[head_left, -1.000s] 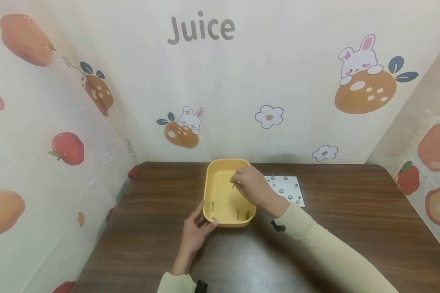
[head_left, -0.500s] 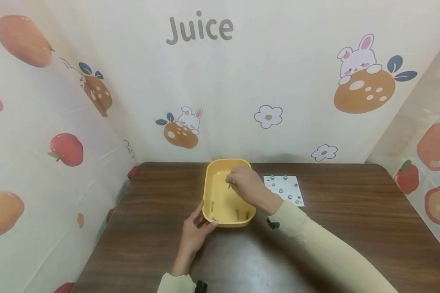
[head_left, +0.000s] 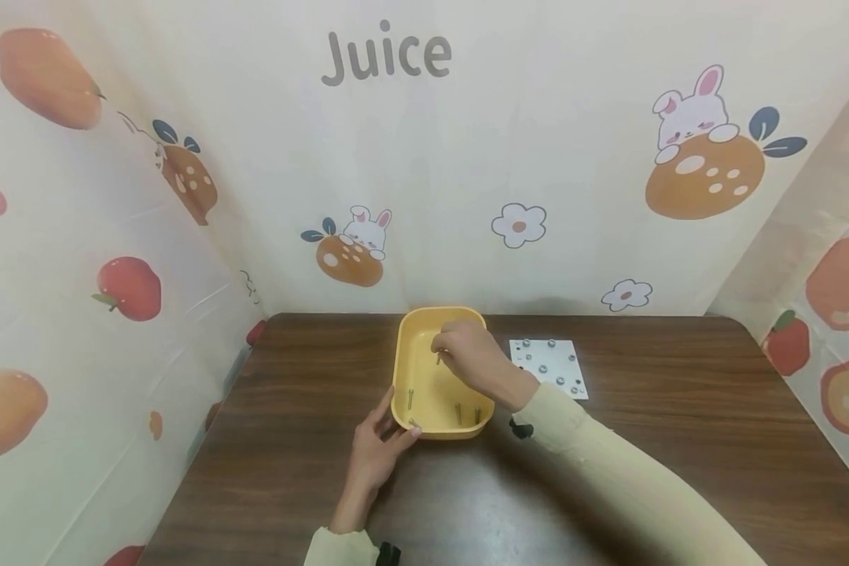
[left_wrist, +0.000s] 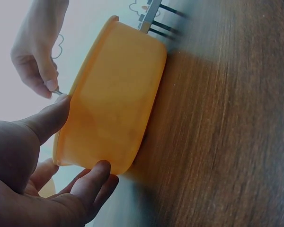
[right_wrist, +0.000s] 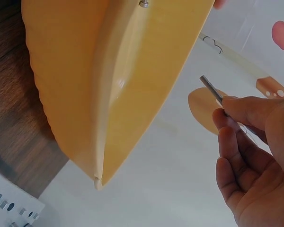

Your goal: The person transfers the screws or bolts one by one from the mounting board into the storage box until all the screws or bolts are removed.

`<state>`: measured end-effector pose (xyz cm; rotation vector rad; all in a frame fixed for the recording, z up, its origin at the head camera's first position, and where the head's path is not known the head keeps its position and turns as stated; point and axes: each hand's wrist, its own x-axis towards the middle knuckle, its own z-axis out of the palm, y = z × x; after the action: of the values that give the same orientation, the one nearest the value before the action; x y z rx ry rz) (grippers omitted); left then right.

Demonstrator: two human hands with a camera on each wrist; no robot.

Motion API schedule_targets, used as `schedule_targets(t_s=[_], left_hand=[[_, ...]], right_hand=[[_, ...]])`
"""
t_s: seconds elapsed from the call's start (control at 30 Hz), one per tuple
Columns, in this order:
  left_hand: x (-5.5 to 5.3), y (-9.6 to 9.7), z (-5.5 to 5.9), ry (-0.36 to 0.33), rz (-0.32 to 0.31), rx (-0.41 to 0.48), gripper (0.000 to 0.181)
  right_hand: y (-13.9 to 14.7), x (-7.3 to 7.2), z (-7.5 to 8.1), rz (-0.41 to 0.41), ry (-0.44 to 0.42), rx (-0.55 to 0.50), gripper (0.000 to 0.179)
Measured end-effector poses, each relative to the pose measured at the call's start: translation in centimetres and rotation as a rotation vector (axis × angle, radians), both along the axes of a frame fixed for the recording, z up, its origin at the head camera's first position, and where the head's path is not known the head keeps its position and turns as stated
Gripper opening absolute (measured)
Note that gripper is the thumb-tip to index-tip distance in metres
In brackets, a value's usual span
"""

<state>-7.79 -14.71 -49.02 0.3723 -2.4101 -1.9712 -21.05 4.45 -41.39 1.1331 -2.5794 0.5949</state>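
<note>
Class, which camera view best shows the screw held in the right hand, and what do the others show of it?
The right wrist view: the screw juts from the right hand, large, its shaft plain to see. The head view shows only a tiny piece; the left wrist view, a short bit.

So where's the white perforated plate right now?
In the head view, the white perforated plate sits on the wood-grain table, just right of the yellow tray and beyond the right sleeve. The right wrist view shows it at lower left.
</note>
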Motion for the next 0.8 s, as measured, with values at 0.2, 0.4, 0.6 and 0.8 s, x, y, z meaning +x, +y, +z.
schedule_targets(t_s=[0.2, 0.4, 0.6, 0.8], left_hand=[[-0.1, -0.1, -0.1, 0.003, 0.001, 0.004, 0.088], [-0.1, 0.0, -0.2, 0.001, 0.005, 0.012, 0.088], [-0.2, 0.0, -0.3, -0.002, 0.003, 0.007, 0.087], [-0.2, -0.1, -0.2, -0.005, 0.002, -0.002, 0.087]], right_hand=[[-0.3, 0.1, 0.3, 0.003, 0.001, 0.009, 0.018], [-0.7, -0.2, 0.5, -0.005, -0.038, 0.030, 0.017], [-1.2, -0.6, 0.5, 0.006, -0.056, 0.037, 0.015], [-1.7, -0.8, 0.5, 0.012, -0.068, 0.057, 0.017]])
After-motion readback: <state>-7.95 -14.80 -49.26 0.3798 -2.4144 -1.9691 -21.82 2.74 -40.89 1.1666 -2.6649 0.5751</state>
